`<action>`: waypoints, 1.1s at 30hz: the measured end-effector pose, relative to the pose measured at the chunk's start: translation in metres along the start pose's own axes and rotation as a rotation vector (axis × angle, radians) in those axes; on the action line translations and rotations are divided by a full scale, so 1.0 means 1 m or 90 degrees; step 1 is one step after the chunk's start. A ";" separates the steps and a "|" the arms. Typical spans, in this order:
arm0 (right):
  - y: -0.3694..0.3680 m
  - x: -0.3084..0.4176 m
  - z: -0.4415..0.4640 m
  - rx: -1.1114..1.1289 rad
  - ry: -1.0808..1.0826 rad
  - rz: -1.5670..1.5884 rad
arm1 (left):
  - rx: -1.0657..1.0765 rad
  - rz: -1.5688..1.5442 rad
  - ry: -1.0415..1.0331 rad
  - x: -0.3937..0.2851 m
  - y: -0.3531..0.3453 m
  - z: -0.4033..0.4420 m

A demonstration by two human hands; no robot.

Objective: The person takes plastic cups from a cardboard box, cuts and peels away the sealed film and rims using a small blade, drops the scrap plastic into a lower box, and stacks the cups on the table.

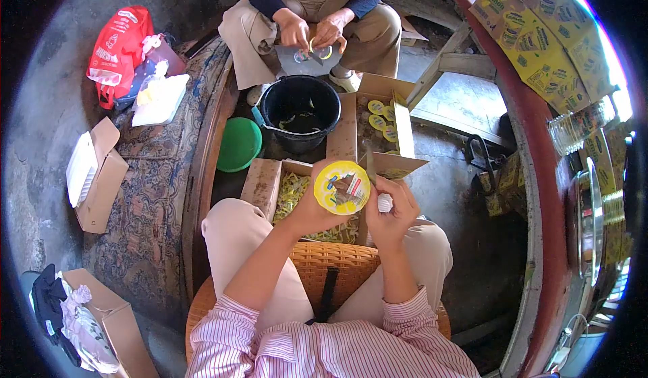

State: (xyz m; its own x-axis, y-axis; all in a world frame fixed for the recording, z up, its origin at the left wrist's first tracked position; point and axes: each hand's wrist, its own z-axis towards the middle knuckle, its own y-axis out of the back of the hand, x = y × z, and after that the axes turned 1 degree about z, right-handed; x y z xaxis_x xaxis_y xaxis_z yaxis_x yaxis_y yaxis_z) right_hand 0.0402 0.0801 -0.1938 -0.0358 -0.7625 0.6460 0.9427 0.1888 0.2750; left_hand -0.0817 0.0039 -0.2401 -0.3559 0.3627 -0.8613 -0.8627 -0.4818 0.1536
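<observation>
1. Left hand (305,209): fingers closed around the edge of a yellow printed disc (342,187), most of them hidden behind it. Printed face turned up toward the wearer; whether there is a cup beneath cannot be told. Grip at the side seems chosen to leave the face and the far edge free.
2. Right hand (396,210): fingers curled, gripping a knife (370,166). Blade points up and away, just beside the disc's right edge; contact between the two cannot be told. Thumb and forefinger sit close to the blade, probably for control. A small white ribbed item (385,203) shows at the palm; unclear what it is.
3. Below the hands: carton (262,183) of yellow strips (291,192), between the knees, placed perhaps to catch whatever drops.
4. Beyond, to the right: open carton (404,129) with round yellow pieces (376,107), within easy reach of both sitters.
5. Beside that: black bucket (297,140), dark inside, a few pale scraps; green basin (239,145) to its left.
6. Opposite: co-worker's hands (312,34) brought together, fingers bent on a small round item.
</observation>
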 end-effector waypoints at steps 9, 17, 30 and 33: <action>-0.003 0.001 -0.005 -0.012 0.032 -0.028 | -0.019 -0.135 0.138 0.003 0.002 0.000; -0.006 0.002 -0.007 -0.026 0.035 -0.053 | 0.001 -0.057 0.107 0.013 0.001 -0.004; -0.005 0.003 -0.004 -0.042 0.041 -0.072 | 0.028 -0.018 0.057 0.007 0.000 -0.002; -0.003 0.003 -0.001 -0.031 0.046 -0.075 | 0.020 -0.078 0.100 0.009 -0.002 -0.004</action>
State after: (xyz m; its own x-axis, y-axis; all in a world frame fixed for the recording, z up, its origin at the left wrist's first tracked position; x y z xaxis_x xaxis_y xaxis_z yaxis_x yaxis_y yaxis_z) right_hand 0.0380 0.0765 -0.1938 -0.1245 -0.8200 0.5586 0.9486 0.0667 0.3093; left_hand -0.0814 0.0053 -0.2500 -0.1894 0.2866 -0.9391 -0.9077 -0.4159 0.0561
